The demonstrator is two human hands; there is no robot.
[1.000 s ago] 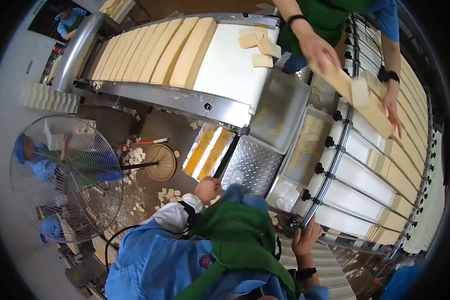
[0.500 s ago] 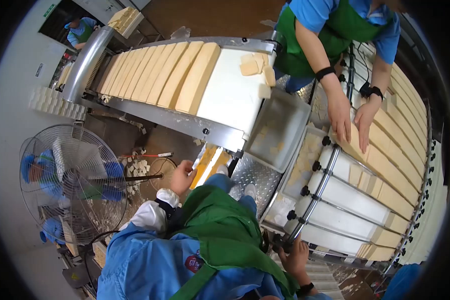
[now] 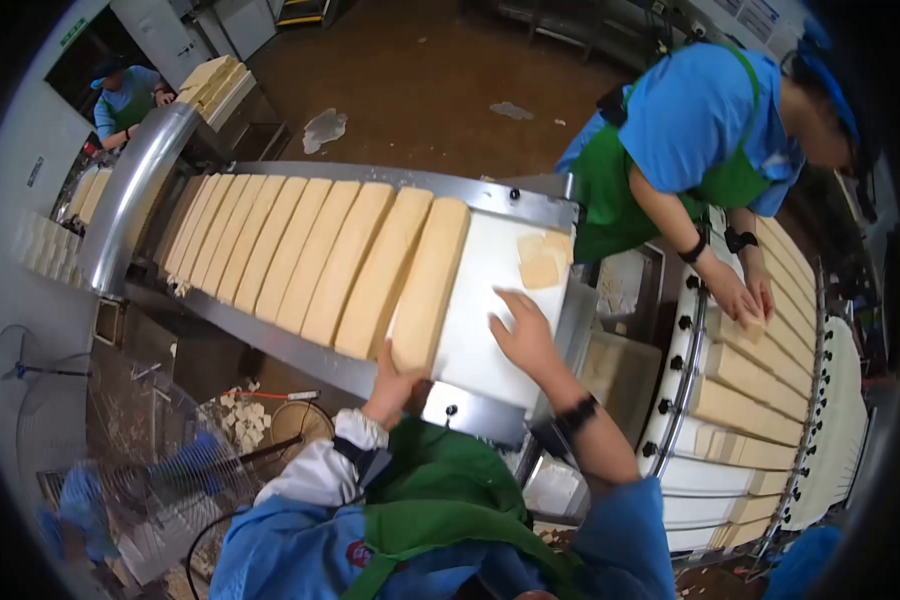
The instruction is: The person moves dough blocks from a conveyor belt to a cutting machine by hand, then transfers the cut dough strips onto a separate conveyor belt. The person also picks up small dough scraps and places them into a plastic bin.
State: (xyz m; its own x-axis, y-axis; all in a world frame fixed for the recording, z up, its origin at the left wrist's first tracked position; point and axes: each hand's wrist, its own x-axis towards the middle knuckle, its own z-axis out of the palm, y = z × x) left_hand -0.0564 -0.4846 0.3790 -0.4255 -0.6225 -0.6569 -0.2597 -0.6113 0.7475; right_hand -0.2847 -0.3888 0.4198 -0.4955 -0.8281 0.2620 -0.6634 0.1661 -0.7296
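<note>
Long pale-yellow loaf-like rows lie side by side across the white conveyor belt [image 3: 490, 345]. My left hand [image 3: 395, 388] is at the near end of the last row [image 3: 438, 275], its fingers apart and seemingly touching that end. Over the bare part of the belt, my right hand [image 3: 528, 338] is open with fingers spread, gripping nothing. Beyond its fingertips, several thin pale square slices [image 3: 540, 270] lie loose at the belt's far edge.
A co-worker [image 3: 690, 150] in a green apron handles pieces on the right-hand rack [image 3: 675, 400], which holds more rows. A wire fan [image 3: 160, 480] stands at left near floor scraps [image 3: 250, 415]. A grey bin [image 3: 620, 370] sits between belt and rack. Another person [image 3: 130, 95] works far left.
My view has turned toward the belt. My left hand has moved up to the last row's end. My right hand has left the rack's rail and reached over the belt.
</note>
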